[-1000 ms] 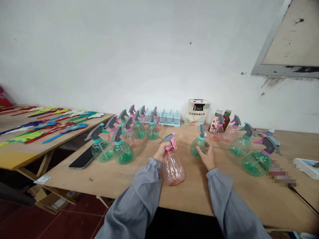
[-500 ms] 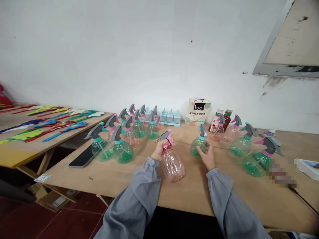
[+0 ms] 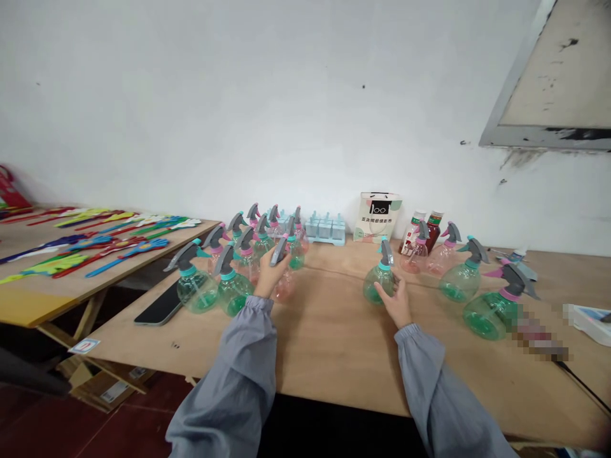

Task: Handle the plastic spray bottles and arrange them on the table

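Observation:
My left hand [image 3: 270,272] is closed round the neck of a pink spray bottle [image 3: 284,287] with a grey trigger head, beside the bottle cluster on the left of the table. The hand covers part of that bottle and some behind it. My right hand [image 3: 397,301] grips the side of a green spray bottle [image 3: 373,286], thumb in front and the other fingers mostly hidden behind; this bottle is upright with a turquoise collar. Closest to my left sleeve is another green spray bottle [image 3: 232,294]. Several more green and pink ones crowd around it.
A black phone [image 3: 160,304] lies at the table's left edge. Ice-pop molds [image 3: 325,229], a paper bag [image 3: 379,219] and two printed bottles [image 3: 433,230] stand by the wall. More spray bottles [image 3: 487,313] are on the right. Colourful hand-shaped items [image 3: 128,251] cover the left table.
My left hand has carried the pink spray bottle left and away from me, to the cluster's edge. My right hand stays at the green spray bottle.

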Motion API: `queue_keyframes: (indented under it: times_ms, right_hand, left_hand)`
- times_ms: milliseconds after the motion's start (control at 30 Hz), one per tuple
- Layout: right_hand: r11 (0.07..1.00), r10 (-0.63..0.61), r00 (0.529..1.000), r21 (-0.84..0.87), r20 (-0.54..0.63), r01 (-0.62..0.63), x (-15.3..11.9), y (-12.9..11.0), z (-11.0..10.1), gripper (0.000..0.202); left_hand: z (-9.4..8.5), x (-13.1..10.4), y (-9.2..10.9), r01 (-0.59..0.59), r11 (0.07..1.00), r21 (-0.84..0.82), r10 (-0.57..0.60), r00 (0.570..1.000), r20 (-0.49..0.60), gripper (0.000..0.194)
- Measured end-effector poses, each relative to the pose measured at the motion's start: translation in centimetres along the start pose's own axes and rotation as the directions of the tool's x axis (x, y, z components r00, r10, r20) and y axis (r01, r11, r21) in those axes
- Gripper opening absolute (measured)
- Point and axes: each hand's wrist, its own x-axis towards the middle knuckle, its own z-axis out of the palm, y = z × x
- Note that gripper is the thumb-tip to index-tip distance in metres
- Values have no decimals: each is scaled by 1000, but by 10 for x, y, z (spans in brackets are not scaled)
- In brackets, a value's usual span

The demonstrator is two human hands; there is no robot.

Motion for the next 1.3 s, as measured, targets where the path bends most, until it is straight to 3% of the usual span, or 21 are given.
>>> queue_keyframes:
  times_ms: [233,400,567,967,1133,1300]
  right_hand:
    - [999,30,1000,15,-5,-30,1,-3,0,77]
    - [999,27,1000,30,10,-27,0,-6,0,79]
    - [1000,-1,1000,12,-12,1,-1,-8,0,78]
    - [994,-74,997,-82,33,77,0,2,-1,75]
    - [995,-52,998,-82,34,54,1,2,-1,76]
    - [998,12,1000,-62,-8,-13,1,5,2,80]
  left_hand:
    - [1,-2,-28,-10,996,87,14,999,-48,21]
    - [6,-13,-62,-67,979,193,103,978,-180,46]
    - [19,-11,-84,-53,981,187,100,963,-252,62]
    - [23,-12,-99,-127,959,255,181,963,-201,69]
    - [21,-14,-102,-148,941,304,201,968,-151,73]
    - [23,-17,-101,-157,929,335,231,953,-195,84]
